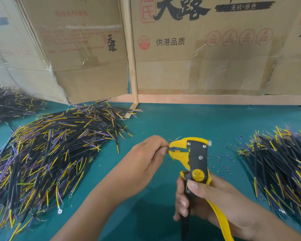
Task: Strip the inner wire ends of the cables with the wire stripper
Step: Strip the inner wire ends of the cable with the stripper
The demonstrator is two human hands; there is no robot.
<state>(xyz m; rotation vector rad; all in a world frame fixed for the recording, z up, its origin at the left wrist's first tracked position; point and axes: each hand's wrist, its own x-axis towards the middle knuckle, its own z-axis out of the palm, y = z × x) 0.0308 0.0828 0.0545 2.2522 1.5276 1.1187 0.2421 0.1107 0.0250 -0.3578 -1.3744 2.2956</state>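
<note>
Head view: at lower centre of the frame the right hand (214,200) grips the handles of a yellow-and-black wire stripper (195,159), held upright above the green desk (172,122). Its yellow jaws point left and close on thin inner wire ends (174,150) (purple and yellow, as far as can be told). Just left of the jaws, the left hand (144,159) pinches that cable, fingers curled around it. A large heap of black cables (50,150) fills the left side; another cable pile (283,167) lies at right. Printed cardboard boxes (198,49) stand behind.
</note>
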